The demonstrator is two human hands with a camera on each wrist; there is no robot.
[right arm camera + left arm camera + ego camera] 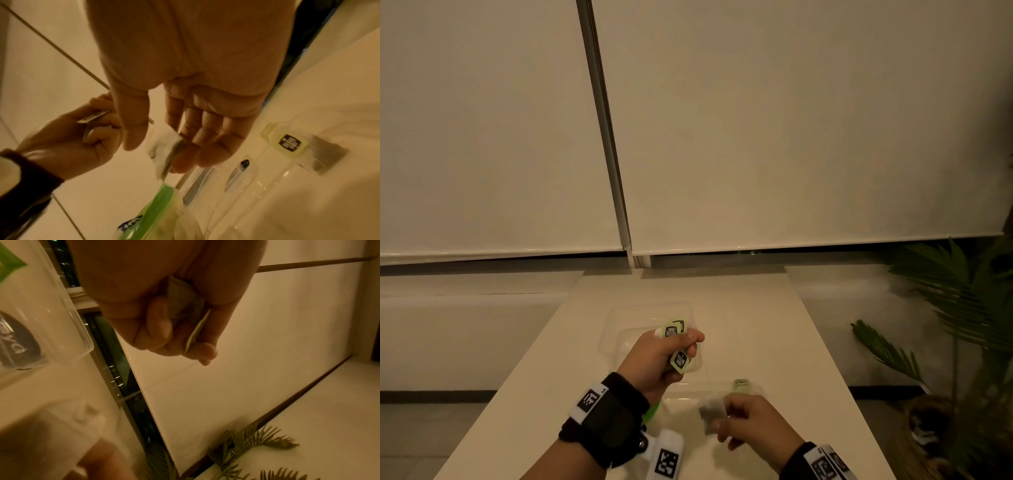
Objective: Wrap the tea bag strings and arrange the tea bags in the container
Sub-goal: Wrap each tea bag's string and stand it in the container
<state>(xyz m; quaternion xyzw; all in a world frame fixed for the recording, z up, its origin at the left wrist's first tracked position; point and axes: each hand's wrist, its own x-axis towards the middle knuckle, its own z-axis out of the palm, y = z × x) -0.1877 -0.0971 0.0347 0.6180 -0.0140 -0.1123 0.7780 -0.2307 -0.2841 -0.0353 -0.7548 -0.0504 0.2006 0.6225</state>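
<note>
My left hand (677, 349) hovers over a clear plastic container (619, 317) and grips tea bags whose green tags (673, 329) with black labels stick out of the fist. The left wrist view shows a grey tea bag (185, 301) and a tag edge (197, 331) between its curled fingers. Nearer me, my right hand (726, 423) pinches a grey tea bag (710, 414) between thumb and fingers; the same tea bag (164, 151) looks white in the right wrist view. Another tea bag (327, 155) with its tag (287, 142) lies in a clear tray (257, 170).
A green packet (652, 411) lies between my wrists, close to the tray. The white table (774, 325) is narrow, with floor dropping away on both sides. A potted palm (962, 308) stands off the right edge. Window blinds (756, 120) hang behind the table.
</note>
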